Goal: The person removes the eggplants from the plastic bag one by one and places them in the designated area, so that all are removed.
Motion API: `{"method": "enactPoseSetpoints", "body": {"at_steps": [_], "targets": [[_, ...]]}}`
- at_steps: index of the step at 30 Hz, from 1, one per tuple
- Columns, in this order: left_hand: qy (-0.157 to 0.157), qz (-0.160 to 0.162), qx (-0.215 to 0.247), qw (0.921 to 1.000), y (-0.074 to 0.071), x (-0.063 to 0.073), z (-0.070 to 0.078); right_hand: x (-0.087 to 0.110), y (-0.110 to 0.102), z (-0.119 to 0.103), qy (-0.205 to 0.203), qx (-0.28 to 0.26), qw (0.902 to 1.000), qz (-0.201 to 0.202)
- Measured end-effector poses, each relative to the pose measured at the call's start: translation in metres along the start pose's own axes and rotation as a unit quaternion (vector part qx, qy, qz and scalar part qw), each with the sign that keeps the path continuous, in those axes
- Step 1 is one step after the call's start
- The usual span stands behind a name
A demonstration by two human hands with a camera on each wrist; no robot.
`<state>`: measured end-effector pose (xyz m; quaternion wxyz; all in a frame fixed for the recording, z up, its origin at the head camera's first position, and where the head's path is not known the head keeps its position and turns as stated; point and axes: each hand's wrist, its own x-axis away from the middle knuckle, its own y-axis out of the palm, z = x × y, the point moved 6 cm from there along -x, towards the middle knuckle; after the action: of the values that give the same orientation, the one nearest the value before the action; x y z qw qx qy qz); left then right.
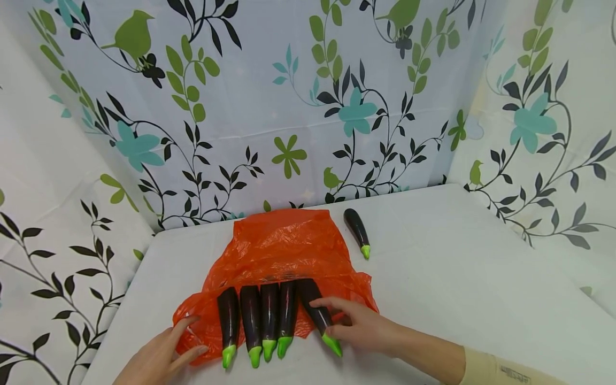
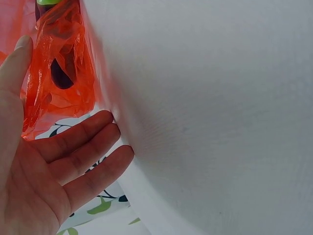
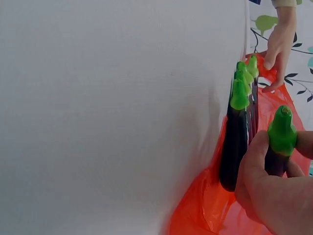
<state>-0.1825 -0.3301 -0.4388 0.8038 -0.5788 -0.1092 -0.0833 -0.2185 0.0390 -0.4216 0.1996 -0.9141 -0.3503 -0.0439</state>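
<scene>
An orange-red plastic bag [image 1: 289, 240] lies flat on the white table, with a row of dark purple eggplants [image 1: 250, 313] on its near part, green stem ends toward me. My right hand [image 1: 356, 325] grips the rightmost eggplant [image 1: 312, 294], which slants away from the row; its green stem end [image 3: 282, 129] pokes out between thumb and fingers in the right wrist view. Beside the bag's left edge is my left hand [image 1: 163, 350], holding nothing. Its fingers are extended in the left wrist view, the thumb [image 2: 18, 61] alongside the crumpled plastic; whether it touches is unclear.
One more eggplant [image 1: 356, 230] lies apart at the back right, beyond the bag. The white tabletop [image 1: 457, 278] stretches to the right. Curtains printed with leaves and birds [image 1: 269, 107] hang behind and at both sides.
</scene>
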Motion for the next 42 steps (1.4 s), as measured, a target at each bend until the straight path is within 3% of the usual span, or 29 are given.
{"method": "enactPoseSetpoints", "body": {"at_steps": [15, 25, 29, 33, 38, 42], "targets": [[0.002, -0.004, -0.008, 1.0, -0.001, 0.001, 0.001, 0.026, 0.002, -0.012, -0.041, -0.025, 0.9938, -0.101], [-0.006, -0.006, -0.002, 1.0, -0.001, -0.001, -0.001, 0.06, -0.008, -0.056, -0.177, 0.028, 0.9741, -0.138], [-0.006, -0.005, -0.002, 1.0, -0.001, -0.001, 0.0, 0.068, -0.025, -0.07, -0.197, 0.037, 0.9754, -0.091], [0.0, 0.001, -0.007, 1.0, -0.004, 0.001, 0.002, 0.066, -0.052, -0.074, -0.212, 0.022, 0.9771, -0.005], [0.004, 0.007, -0.014, 0.9999, -0.006, 0.003, 0.005, 0.054, -0.098, -0.064, -0.163, 0.0, 0.9799, 0.115], [-0.001, 0.002, -0.014, 0.9999, -0.005, 0.003, 0.004, 0.041, -0.135, -0.048, -0.121, 0.004, 0.9761, 0.181]]}}
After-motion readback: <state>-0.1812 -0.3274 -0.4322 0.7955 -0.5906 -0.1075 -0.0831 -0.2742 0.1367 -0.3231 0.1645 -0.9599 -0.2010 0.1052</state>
